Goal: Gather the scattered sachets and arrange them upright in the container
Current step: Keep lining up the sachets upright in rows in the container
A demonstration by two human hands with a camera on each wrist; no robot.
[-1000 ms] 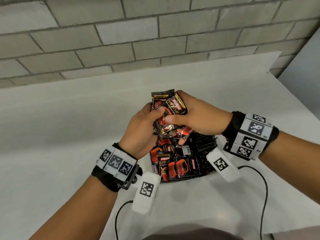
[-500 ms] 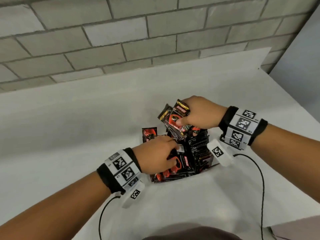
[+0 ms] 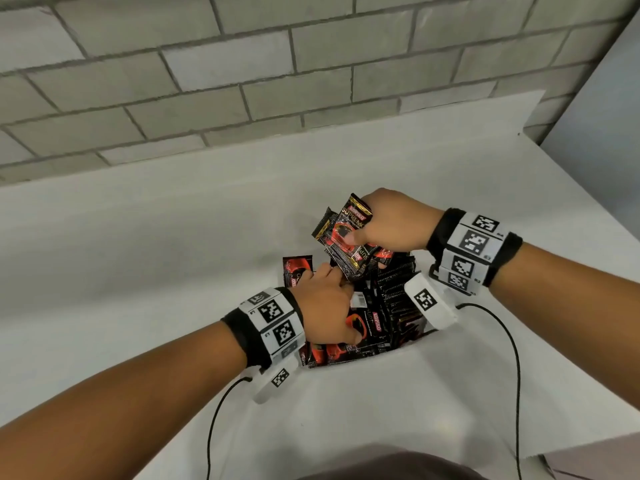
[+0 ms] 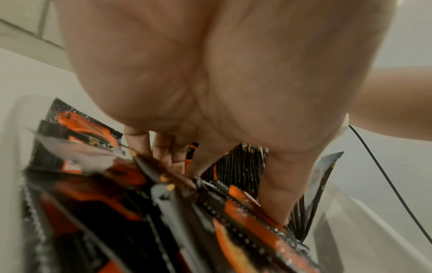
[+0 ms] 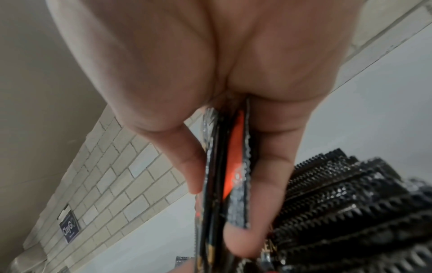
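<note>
Pinching a sachet stack (image 3: 349, 237), right hand (image 3: 394, 220) fingers clamped, left hand (image 3: 329, 306) fingers loosely spread among container sachets (image 3: 398, 299)

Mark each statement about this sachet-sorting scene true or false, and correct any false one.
1. The right hand holds a bunch of sachets. True.
2. The left hand rests flat on the bare table. False: it reaches down among the sachets in the container.
3. The sachets are blue and white. False: they are black with red-orange print.
4. A brick wall stands behind the table. True.
5. Both wrists wear marker bands. True.
</note>
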